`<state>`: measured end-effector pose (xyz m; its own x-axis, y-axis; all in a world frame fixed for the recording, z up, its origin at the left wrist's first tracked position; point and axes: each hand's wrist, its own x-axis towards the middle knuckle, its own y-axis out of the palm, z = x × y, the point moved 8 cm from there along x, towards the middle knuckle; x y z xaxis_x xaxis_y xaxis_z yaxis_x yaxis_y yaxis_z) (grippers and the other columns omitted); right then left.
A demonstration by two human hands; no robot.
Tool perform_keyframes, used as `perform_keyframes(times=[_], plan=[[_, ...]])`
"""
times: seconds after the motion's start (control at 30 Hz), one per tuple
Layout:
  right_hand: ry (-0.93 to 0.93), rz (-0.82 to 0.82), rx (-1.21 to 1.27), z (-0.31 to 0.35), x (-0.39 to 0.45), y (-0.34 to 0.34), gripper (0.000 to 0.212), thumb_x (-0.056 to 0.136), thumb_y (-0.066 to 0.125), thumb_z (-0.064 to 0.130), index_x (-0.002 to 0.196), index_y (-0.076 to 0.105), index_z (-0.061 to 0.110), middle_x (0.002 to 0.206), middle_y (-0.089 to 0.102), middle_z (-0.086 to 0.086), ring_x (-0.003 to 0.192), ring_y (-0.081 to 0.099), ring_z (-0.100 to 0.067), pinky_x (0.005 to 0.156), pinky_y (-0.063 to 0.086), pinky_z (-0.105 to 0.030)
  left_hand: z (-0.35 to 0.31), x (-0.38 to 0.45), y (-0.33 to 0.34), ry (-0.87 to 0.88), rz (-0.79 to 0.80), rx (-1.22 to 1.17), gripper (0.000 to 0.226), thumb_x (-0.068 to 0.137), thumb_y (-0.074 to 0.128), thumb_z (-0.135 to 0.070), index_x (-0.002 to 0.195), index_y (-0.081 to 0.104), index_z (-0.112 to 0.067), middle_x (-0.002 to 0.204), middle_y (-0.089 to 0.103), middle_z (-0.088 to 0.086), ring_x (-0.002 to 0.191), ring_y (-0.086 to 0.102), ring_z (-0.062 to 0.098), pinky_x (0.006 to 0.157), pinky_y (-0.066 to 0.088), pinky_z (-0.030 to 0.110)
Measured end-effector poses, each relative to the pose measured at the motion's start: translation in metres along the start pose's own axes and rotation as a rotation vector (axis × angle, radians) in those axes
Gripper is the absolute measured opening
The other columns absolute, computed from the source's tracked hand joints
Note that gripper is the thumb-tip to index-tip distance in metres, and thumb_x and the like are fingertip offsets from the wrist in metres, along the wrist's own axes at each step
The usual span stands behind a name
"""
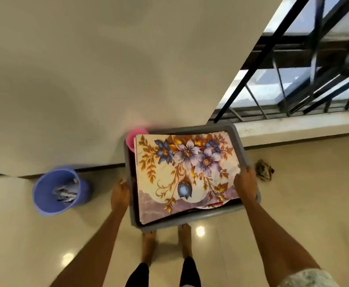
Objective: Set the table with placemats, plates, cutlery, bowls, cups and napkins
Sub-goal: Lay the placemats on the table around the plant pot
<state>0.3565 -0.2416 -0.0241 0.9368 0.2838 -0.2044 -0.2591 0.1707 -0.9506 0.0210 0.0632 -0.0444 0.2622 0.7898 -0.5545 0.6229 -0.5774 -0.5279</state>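
Note:
A grey plastic tub (190, 219) hangs in front of me above the floor. My left hand (120, 193) grips its left rim and my right hand (245, 184) grips its right rim. A floral placemat (181, 175) with purple and blue flowers lies on top and covers most of what is inside. A pink cup (133, 139) sticks out at the tub's far left corner. A red-edged item shows under the mat's near right corner.
A blue bucket (59, 190) holding crumpled paper stands on the tiled floor to the left, by the cream wall. A crumpled rag (264, 169) lies on the floor to the right, below a barred window (293, 79). My bare feet are beneath the tub.

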Motion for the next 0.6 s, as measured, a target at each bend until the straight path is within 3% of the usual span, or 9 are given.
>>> perform_keyframes(times=[0.1,0.2,0.3,0.47,0.6], plan=[[0.055,-0.064,0.033,-0.015,0.035,-0.004,0.034,0.089,0.055,0.007,0.121,0.052,-0.005,0.124,0.05,-0.026,0.111,0.05,-0.042,0.088,0.046,-0.049,0.006,0.008,0.01,-0.066,-0.029,-0.025,0.036,0.102,0.032,-0.033,0.109,0.056,-0.007,0.106,0.061,0.019,0.1,0.059,0.037,0.091,0.048,0.049],[0.117,-0.012,0.148,-0.025,0.061,0.003,0.037,0.095,0.052,0.025,0.126,0.049,0.005,0.126,0.049,-0.019,0.11,0.052,-0.036,0.085,0.047,-0.045,0.004,0.01,0.024,-0.11,-0.084,-0.069,0.043,0.1,0.033,-0.043,0.117,0.055,-0.01,0.113,0.061,0.017,0.103,0.058,0.035,0.094,0.046,0.049],[0.108,0.043,0.194,-0.028,0.079,0.017,0.037,0.098,0.045,0.037,0.116,0.05,0.005,0.111,0.058,-0.016,0.097,0.058,-0.034,0.074,0.047,-0.041,-0.004,0.015,0.031,-0.103,-0.149,-0.048,0.036,0.1,0.04,-0.034,0.119,0.05,-0.005,0.109,0.057,0.017,0.103,0.055,0.034,0.09,0.042,0.044],[0.163,0.086,0.257,-0.041,0.095,0.032,0.048,0.093,0.048,0.051,0.101,0.059,0.006,0.094,0.063,-0.014,0.084,0.061,-0.031,0.072,0.051,-0.04,-0.005,0.029,0.03,-0.088,-0.207,0.072,0.019,0.097,0.046,-0.018,0.099,0.055,-0.001,0.098,0.058,0.022,0.095,0.056,0.037,0.08,0.044,0.043],[0.196,0.056,0.338,-0.047,0.086,0.024,0.046,0.09,0.055,0.05,0.095,0.062,0.004,0.088,0.063,-0.014,0.08,0.059,-0.03,0.074,0.052,-0.043,-0.008,0.018,0.022,-0.105,-0.247,-0.002,0.024,0.098,0.045,-0.019,0.078,0.051,-0.007,0.08,0.054,0.012,0.081,0.054,0.03,0.073,0.041,0.035]])
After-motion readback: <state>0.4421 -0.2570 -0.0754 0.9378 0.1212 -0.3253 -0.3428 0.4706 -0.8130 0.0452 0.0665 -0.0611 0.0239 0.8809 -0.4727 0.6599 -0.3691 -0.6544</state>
